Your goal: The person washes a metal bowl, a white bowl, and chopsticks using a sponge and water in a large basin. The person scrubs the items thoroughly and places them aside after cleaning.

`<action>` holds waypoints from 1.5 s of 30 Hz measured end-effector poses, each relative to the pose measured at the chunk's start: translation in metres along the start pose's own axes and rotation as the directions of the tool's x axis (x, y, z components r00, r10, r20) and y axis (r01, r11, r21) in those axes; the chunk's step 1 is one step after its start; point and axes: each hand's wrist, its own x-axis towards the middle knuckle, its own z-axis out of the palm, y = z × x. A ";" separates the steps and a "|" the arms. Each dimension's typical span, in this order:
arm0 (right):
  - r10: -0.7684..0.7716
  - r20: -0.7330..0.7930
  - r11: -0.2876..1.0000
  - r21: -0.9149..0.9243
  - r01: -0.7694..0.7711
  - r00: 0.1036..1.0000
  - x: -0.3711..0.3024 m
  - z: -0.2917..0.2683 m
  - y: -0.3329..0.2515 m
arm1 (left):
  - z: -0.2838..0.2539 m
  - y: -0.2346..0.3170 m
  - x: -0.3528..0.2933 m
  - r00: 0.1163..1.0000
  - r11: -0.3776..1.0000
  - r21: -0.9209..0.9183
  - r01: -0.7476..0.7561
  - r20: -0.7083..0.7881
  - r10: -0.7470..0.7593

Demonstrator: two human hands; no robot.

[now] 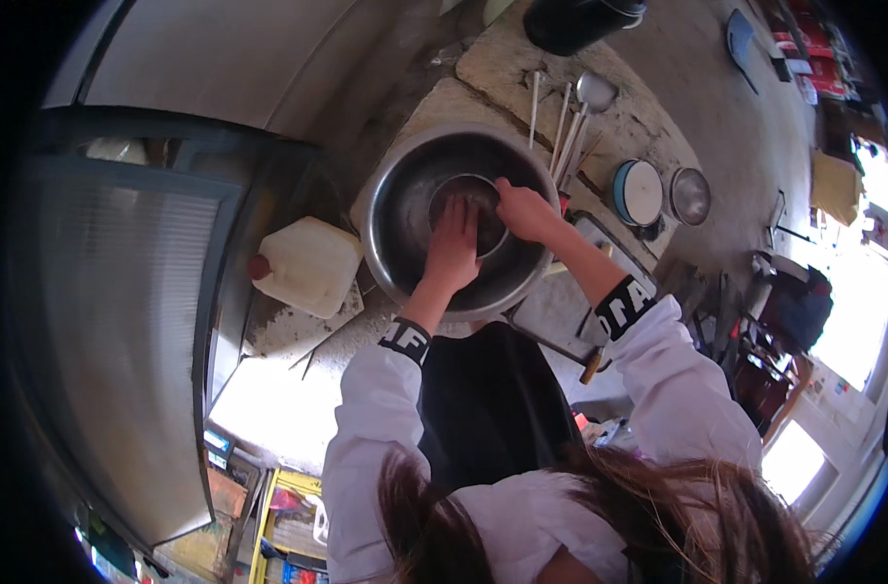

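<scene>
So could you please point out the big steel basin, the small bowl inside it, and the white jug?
Big steel basin point(390, 209): head view, left inner wall.
Small bowl point(466, 180): head view, upper rim.
White jug point(312, 265): head view, flat side.

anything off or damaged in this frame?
Only the stone counter looks damaged: a crack runs across the slab behind the large steel basin. Otherwise nothing spilled. The left hand and right hand are on a small bowl inside the basin.

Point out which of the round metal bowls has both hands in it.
The small steel bowl sitting inside the big steel basin: the left hand and right hand are on it. The other small steel bowl sits untouched beside the white-and-teal dish.
</scene>
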 end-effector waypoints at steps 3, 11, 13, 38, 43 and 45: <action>-0.086 -0.076 0.992 0.089 0.093 0.993 0.002 0.002 0.004 | 0.015 0.002 -0.012 0.996 0.985 -0.157 -0.071 0.040 0.078; 0.126 0.165 0.243 0.951 -0.192 0.978 0.029 0.074 0.013 | -0.003 0.034 -0.037 0.866 0.434 -0.821 0.371 0.137 -0.482; 0.019 0.298 -0.321 0.906 -0.276 0.954 0.034 0.086 0.008 | -0.006 0.041 -0.032 0.817 0.224 -0.901 0.372 0.203 -0.540; 0.119 0.347 -0.323 0.900 -0.294 0.930 0.035 0.073 0.017 | 0.011 0.018 -0.063 0.893 -0.280 -0.946 0.161 0.260 -0.366; 0.106 0.248 -0.349 0.916 -0.197 0.963 0.028 0.076 -0.003 | 0.009 0.026 -0.050 0.825 -0.413 -0.911 0.011 0.242 -0.512; 0.119 0.103 -0.263 0.962 -0.068 0.988 0.020 0.069 -0.009 | 0.002 0.033 -0.039 0.819 -0.405 -0.914 0.011 0.240 -0.520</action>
